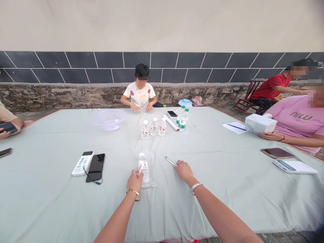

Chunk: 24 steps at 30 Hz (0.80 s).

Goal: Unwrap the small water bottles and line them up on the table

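Note:
Near the middle of the table, my left hand (135, 180) is closed on the side of a small clear water bottle (143, 167) with a white cap and a red-and-white label. A clear plastic bag (152, 180) is around or under this bottle; I cannot tell which. To the right, my right hand (184, 170) grips a slim silver pen (171, 161), its far end pointing away to the left. The hand rests low over the cloth. Beyond both hands stand three similar bottles (154, 127), upright in a row.
A clear basin (108, 119), a white roll (171, 123), two green-capped bottles (182, 119) and a phone (172, 114) sit farther back. At left lie a power bank (83, 164) and a black phone (95, 168). People sit around the cloth-covered table (50, 195); one holds a white box (260, 123).

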Tool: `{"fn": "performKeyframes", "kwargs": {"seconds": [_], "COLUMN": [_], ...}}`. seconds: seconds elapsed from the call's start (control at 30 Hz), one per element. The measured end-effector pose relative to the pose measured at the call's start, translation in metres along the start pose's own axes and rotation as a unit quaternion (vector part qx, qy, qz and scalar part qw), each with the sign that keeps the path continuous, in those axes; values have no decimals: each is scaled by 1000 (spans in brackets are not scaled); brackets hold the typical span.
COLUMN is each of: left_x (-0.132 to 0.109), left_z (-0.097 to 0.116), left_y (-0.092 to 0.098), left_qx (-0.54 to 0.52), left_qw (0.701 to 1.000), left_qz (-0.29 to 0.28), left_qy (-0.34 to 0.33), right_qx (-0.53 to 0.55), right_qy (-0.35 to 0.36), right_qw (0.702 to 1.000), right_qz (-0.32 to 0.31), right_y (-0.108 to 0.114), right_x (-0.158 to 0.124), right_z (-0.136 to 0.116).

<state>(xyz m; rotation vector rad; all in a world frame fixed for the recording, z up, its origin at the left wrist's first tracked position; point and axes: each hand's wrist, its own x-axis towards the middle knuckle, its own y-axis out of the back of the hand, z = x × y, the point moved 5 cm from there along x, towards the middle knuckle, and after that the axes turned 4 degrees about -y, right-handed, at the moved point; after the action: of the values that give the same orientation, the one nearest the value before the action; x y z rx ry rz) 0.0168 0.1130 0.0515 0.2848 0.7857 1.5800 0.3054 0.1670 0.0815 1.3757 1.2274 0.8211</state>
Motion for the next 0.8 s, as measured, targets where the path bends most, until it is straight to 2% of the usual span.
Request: {"fn": "performKeyframes", "kwargs": {"seconds": [0.1, 0.27, 0.33, 0.4, 0.53, 0.67, 0.8], "left_x": [2, 6, 6, 7, 7, 5, 4], "left_z": [-5, -7, -7, -7, -7, -6, -7], "left_y": [-3, -3, -3, -3, -2, 0, 3], "left_qx": [-12, -20, -21, -23, -36, -54, -63], "left_qw": [1000, 1000, 1000, 1000, 999, 998, 997], "left_qz": [-7, -14, -15, -14, -13, -18, -22], "left_qy": [8, 14, 13, 12, 11, 20, 32], "right_qx": [45, 113, 128, 141, 154, 196, 202], "right_qy": [24, 114, 121, 113, 118, 148, 241], "right_qw": [999, 987, 984, 984, 980, 964, 922], "right_qz": [-12, -2, 2, -11, -50, -107, -224], "right_y": [5, 25, 24, 18, 1, -5, 3], "right_x": [-8, -19, -19, -22, -48, -95, -139], "right_z": [-16, -86, -108, -120, -113, -78, -49]}}
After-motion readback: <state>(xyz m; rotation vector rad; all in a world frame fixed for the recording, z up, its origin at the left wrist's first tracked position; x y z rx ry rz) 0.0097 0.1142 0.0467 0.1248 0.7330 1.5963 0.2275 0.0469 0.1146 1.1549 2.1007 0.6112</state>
